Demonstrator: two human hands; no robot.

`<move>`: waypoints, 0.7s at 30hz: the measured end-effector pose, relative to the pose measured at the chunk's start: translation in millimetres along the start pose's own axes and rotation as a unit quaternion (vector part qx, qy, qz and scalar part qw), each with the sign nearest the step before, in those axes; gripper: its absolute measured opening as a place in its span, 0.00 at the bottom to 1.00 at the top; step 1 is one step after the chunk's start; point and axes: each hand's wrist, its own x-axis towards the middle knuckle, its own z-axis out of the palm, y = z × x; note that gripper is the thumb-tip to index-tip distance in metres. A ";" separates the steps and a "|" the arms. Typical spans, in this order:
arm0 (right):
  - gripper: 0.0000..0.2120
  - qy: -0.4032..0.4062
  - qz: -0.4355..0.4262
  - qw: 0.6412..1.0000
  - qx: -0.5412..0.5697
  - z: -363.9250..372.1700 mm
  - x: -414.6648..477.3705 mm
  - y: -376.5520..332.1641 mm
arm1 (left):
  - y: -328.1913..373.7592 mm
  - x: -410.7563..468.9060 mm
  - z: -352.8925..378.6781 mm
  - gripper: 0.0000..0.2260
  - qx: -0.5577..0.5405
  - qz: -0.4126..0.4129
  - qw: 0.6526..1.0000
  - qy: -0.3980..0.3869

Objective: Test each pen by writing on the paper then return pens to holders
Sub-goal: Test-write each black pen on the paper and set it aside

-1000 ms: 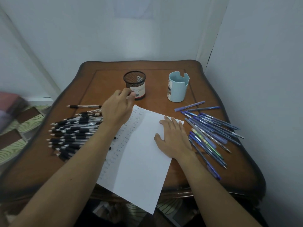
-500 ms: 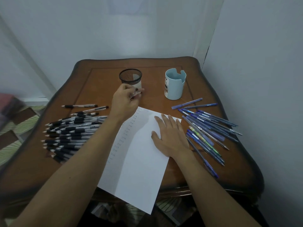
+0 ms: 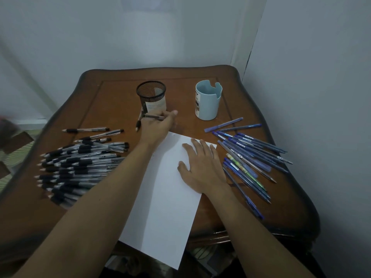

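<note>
The left hand (image 3: pixel 157 127) reaches out over the far edge of the sheet, its fingers curled round a slim clear-barrelled pen (image 3: pixel 153 116) that lies crosswise in the grip, just in front of the mesh holder. The right hand (image 3: pixel 202 169) lies flat on the sheet, fingers straight and spread, holding nothing, only pressing the page down.

Under it all is the counter (image 3: pixel 112 101), dark reddish wood with a glossy finish, wavy scalloped edges and an inset border line round its top. It stands in a corner of pale painted walls (image 3: pixel 311 77).

The paper (image 3: pixel 166 207) is a plain white rectangle laid askew, its near corner hanging past the counter's front edge. Whatever is written on it is too faint to read from here.

To the left of the sheet lies a big heap of black-grip pens (image 3: pixel 80 165): clear plastic barrels, dark rubbery grips, pale tips mostly pointing left, a few strays lying apart at the far side of the heap. To the right a smaller, looser fan of blue pens (image 3: pixel 251 157) spreads out, thin and straight, one with a green section in its barrel.

At the back, the pale blue holder (image 3: pixel 207 103) is a smooth, matte cylinder with a notched rim and a printed label on its side. Well apart to its left stands the mesh holder (image 3: pixel 151 93), a round cup of fine black wire with a white label low on its wall.

A second black-grip pen (image 3: pixel 138 123) slants down beside the left hand, pale tip lowest; whether the fingers hold it too, I cannot tell.
</note>
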 end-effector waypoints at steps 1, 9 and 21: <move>0.30 0.003 0.000 1.000 0.001 0.2 0.4 0.0 | -2.3 3.0 1.5 0.09 0.015 0.003 1.000 -0.002; 0.30 0.019 -0.002 1.000 0.006 2.0 -0.1 0.4 | -15.3 5.7 6.9 0.10 0.070 0.053 0.995 0.043; 0.30 0.015 0.003 1.000 0.006 2.2 -0.9 -0.1 | -9.4 5.4 7.1 0.06 0.113 0.090 0.988 0.051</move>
